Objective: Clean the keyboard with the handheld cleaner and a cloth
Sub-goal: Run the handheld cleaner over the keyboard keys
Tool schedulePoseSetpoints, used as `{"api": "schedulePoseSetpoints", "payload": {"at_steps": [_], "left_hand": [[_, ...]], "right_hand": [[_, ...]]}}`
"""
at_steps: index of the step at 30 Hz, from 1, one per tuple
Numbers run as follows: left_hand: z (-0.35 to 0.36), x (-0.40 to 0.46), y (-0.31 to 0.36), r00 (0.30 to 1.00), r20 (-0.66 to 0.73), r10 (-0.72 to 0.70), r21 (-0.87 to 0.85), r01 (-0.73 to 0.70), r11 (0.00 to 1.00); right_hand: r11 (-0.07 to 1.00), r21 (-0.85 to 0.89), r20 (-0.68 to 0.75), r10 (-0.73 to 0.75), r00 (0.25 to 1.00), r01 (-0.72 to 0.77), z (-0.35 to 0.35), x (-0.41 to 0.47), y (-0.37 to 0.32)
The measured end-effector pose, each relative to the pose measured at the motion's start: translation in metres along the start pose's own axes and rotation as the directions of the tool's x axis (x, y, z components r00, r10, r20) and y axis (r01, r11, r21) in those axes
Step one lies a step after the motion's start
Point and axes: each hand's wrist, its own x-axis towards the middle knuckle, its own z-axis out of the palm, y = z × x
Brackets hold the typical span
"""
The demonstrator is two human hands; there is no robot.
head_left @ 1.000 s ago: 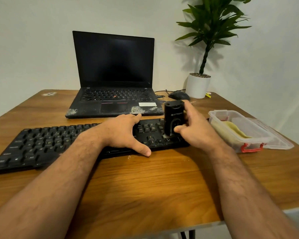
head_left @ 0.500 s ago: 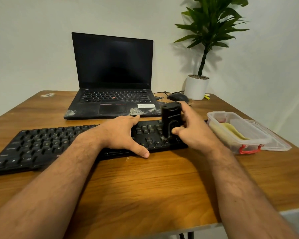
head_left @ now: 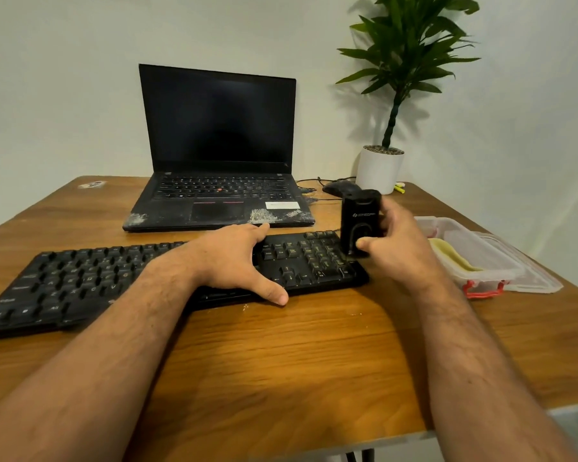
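Gripping the black box-shaped handheld cleaner upright in our right hand, we set its nozzle on the numeric pad at right-centre frame. The long black plastic keyboard runs leftward; our left hand rests flat on it.

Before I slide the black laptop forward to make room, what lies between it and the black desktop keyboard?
Head view: only bare wooden table separates laptop from keyboard.
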Motion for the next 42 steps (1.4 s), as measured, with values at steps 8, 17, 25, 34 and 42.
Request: {"api": "schedulePoseSetpoints", "payload": {"at_steps": [8,17,25,34,42], "left_hand": [[-0.001,0.001,-0.001,1.0,-0.013,-0.024,0.033,0.024,0.999],[-0.002,0.002,-0.003,0.999,0.004,-0.041,0.045,0.041,0.998],[-0.002,0.001,-0.005,1.0,-0.008,-0.026,0.054,0.026,0.998],[0.0,0.005,-0.006,1.0,-0.012,-0.024,0.065,0.025,0.998],[0.0,0.004,-0.005,1.0,-0.019,-0.02,0.06,0.021,0.998]], "right_hand": [[0.997,-0.066,-0.004,-0.031,1.0,0.031,0.019,0.001,-0.004],[0.995,-0.095,-0.023,-0.019,1.0,0.017,0.01,-0.001,-0.002],[0.994,-0.014,0.222,-0.101,0.97,0.107,0.027,-0.006,-0.007],[0.999,0.004,0.148,-0.048,0.988,0.048,0.01,-0.003,0.0],[0.998,-0.002,0.26,-0.055,0.964,0.057,0.009,-0.003,-0.001]]}}
